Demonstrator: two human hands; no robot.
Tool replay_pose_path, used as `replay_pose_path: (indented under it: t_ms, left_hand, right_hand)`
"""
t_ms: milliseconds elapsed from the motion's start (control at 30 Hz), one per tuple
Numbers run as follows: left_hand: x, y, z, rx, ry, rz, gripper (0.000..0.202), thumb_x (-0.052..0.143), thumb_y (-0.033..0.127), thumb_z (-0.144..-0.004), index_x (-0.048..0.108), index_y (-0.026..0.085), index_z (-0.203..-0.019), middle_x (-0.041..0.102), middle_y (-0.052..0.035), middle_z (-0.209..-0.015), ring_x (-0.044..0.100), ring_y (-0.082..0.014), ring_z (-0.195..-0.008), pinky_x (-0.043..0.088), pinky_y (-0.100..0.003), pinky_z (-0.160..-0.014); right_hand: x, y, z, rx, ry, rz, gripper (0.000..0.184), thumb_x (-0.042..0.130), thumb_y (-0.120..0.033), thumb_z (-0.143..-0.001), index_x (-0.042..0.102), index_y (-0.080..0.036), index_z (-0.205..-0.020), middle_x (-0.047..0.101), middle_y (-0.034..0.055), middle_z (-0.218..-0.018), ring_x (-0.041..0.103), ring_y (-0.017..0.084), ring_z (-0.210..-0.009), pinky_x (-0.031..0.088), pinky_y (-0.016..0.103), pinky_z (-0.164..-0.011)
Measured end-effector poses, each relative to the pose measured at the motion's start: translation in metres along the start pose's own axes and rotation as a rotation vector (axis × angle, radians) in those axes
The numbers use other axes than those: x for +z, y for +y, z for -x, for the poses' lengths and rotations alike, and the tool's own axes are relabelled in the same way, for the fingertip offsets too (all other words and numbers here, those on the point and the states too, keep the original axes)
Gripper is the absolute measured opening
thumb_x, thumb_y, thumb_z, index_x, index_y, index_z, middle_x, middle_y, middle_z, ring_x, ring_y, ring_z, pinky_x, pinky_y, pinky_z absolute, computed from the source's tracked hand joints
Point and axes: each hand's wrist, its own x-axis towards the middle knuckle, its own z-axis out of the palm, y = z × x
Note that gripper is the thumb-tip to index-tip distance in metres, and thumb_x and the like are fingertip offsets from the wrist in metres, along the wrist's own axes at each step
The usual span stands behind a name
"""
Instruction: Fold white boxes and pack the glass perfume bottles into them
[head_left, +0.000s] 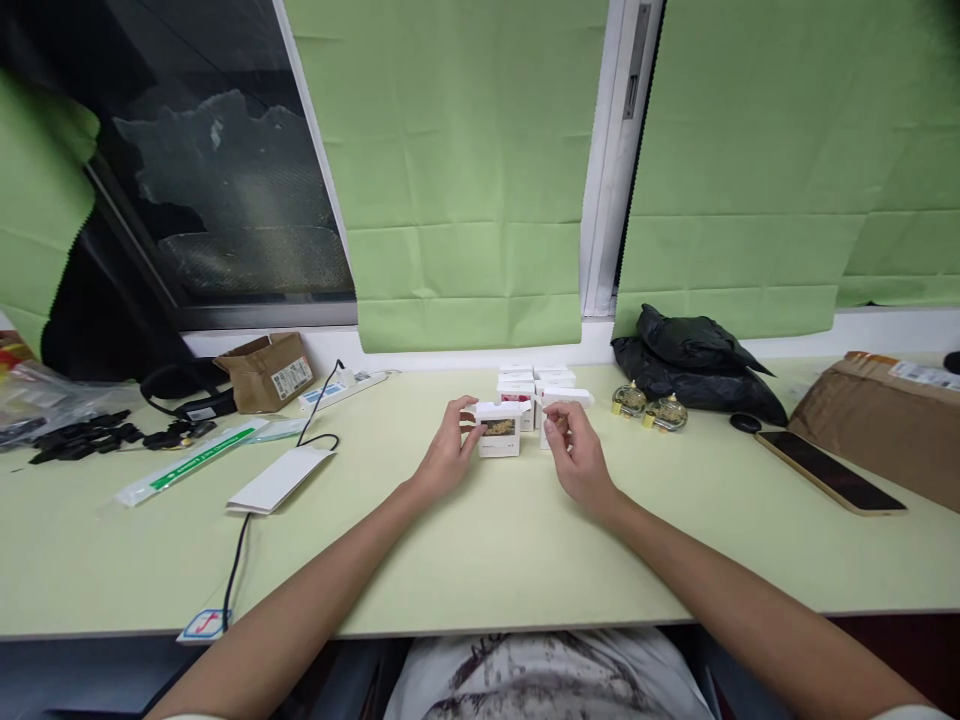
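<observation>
head: phone (831, 470), bag (694, 365) lie right of white boxes (499, 432).

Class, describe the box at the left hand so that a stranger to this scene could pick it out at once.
On the pale green table, find the cluster of small white boxes below the middle green curtain. Your box is at the cluster's front left, by the left hand. Its face shows a dark picture with a golden shape; the neighbour behind shows red.

We see a brown carton (259, 382) and a power strip (341, 391) far left, a black bag (697, 372) far right, and a phone (829, 470) beside a parcel (877, 425) right.
</observation>
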Motion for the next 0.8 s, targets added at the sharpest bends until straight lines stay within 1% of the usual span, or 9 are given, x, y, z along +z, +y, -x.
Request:
replay_pose_path:
  t_ms: [133,267,433,567,667,800]
  left_hand:
    - [0.0014,-0.0064,0.0004,-0.028,-0.010,0.009,0.042,0.052,0.036,-0.108,0.035,0.031,-0.146,0.056,-0.0099,-0.132,0.064,-0.0212,-0.118,0.060,-0.041,-0.096]
    - [0.0023,-0.0073,0.0001,-0.055,-0.020,0.017,0.046,0.053,0.038,-0.108,0.033,0.032,-0.149,0.056,-0.0098,-0.133,0.066,-0.0207,-0.114,0.060,-0.041,-0.095]
    - [0.0024,-0.0057,-0.0002,-0.040,-0.017,0.018,0.053,0.057,0.039,-0.106,0.030,0.034,-0.151,0.052,-0.0105,-0.139,0.065,-0.0213,-0.117,0.059,-0.043,-0.099]
    - [0.0024,-0.0062,0.0000,-0.019,-0.013,0.008,0.057,0.059,0.040,-0.105,0.029,0.034,-0.153,0.051,-0.0113,-0.141,0.064,-0.0227,-0.120,0.059,-0.044,-0.099]
    - [0.0022,-0.0049,0.0000,-0.009,0.001,-0.011,0.058,0.060,0.039,-0.104,0.029,0.034,-0.153,0.048,-0.0116,-0.145,0.062,-0.0227,-0.122,0.059,-0.044,-0.100]
    - [0.0004,0.0022,-0.0006,0.012,0.029,-0.022,0.056,0.060,0.039,-0.104,0.031,0.033,-0.152,0.047,-0.0115,-0.147,0.060,-0.0226,-0.123,0.058,-0.044,-0.101]
  right_hand:
    - [0.0000,0.0005,-0.0003,0.010,-0.017,0.003,0.021,0.046,-0.037,-0.108,0.056,-0.026,-0.123,0.058,0.0039,-0.102,0.053,0.017,-0.076,0.044,0.031,-0.064]
    - [0.0003,0.0011,-0.0007,0.011,-0.016,0.007,0.020,0.047,-0.037,-0.108,0.056,-0.027,-0.123,0.059,0.0035,-0.102,0.053,0.017,-0.076,0.044,0.032,-0.065]
    - [0.0005,0.0012,-0.0007,0.002,-0.007,0.011,0.022,0.047,-0.038,-0.108,0.057,-0.027,-0.124,0.060,0.0038,-0.102,0.054,0.018,-0.076,0.045,0.032,-0.066]
    - [0.0005,0.0010,-0.0005,0.006,-0.007,0.012,0.022,0.047,-0.038,-0.108,0.057,-0.027,-0.124,0.060,0.0039,-0.102,0.054,0.018,-0.076,0.045,0.032,-0.067]
    - [0.0006,0.0012,-0.0007,0.004,-0.005,0.010,0.022,0.047,-0.038,-0.108,0.057,-0.027,-0.124,0.059,0.0037,-0.102,0.054,0.018,-0.077,0.045,0.032,-0.068]
    - [0.0006,0.0016,-0.0009,0.004,-0.002,0.008,0.022,0.046,-0.038,-0.108,0.057,-0.027,-0.124,0.059,0.0034,-0.100,0.053,0.018,-0.076,0.045,0.033,-0.068]
